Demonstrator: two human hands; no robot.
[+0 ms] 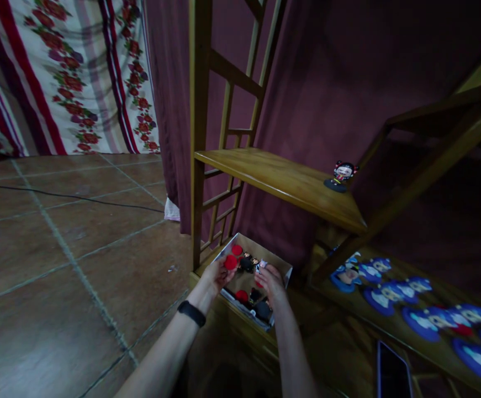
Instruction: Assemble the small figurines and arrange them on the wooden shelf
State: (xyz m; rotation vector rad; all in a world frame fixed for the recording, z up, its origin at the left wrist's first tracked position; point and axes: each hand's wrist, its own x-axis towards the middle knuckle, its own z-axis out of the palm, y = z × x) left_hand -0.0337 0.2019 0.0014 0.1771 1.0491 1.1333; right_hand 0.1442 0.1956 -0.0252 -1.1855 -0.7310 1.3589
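A shallow cardboard box holds several small figurines, some on red round bases and some on black ones. My left hand, with a black band on the wrist, is over the box's left side, fingers closed on a red round base. Whether a figure is attached to it is hidden. My right hand reaches in from the right, its fingers curled at a small white-and-pink figurine. Dark-haired figurines lie between my hands, and another red base is lower in the box.
The box rests on a low wooden shelf. Above it, a wooden shelf board carries one figurine on a black base. Blue figurines line the lower right shelf, near a phone. A cable crosses the tiled floor.
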